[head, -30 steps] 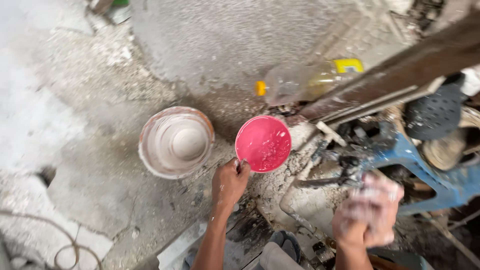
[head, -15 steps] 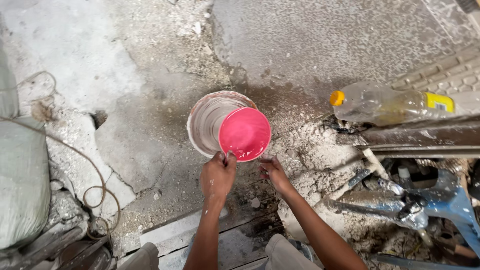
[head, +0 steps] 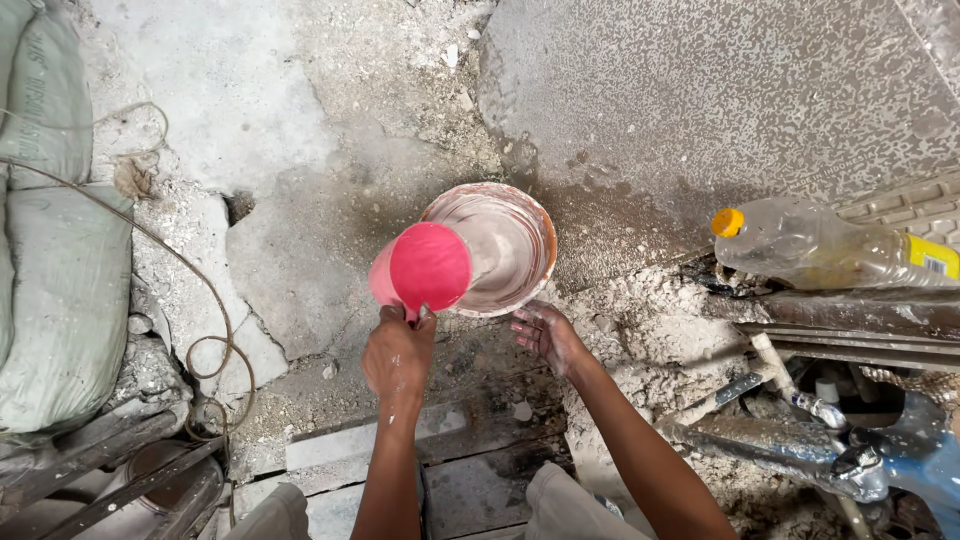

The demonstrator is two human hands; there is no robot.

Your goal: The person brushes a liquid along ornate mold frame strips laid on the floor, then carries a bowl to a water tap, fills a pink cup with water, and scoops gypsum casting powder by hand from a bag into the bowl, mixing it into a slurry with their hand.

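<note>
My left hand (head: 398,352) grips the handle of a pink plastic mug (head: 423,268), tilted over the left rim of a round bucket (head: 528,215) that holds a swirled grey-brown paste. My right hand (head: 545,333) rests with its fingers spread on the bucket's near rim, at its lower right. Both forearms reach up from the bottom of the view. The bucket stands on a dusty concrete floor (head: 320,230).
Grey sacks (head: 50,280) lie stacked at the left with a thin cord (head: 205,300) looping past them. A clear plastic bottle with a yellow cap (head: 820,245) lies at the right above metal bars and a blue tool (head: 900,460). Boards (head: 480,470) lie under my arms.
The pink mug has shifted from the bucket's right side to its left rim and tipped more. My right hand has come to the bucket's near rim.
</note>
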